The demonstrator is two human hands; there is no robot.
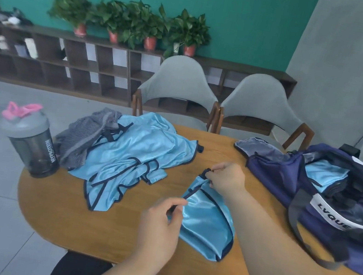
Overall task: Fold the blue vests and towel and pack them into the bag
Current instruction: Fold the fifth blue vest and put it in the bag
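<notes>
Head view: I see the left hand pinch the dark edge of a blue vest, and the right hand pinch its top strap. The vest lies on the table between them. More vests and a grey towel sit piled at the left. The open bag at the right holds blue cloth.

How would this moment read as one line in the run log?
left hand: pinches blue vest | right hand: pinches blue vest | bag: open, blue cloth inside | vest pile: unfolded on table
</notes>
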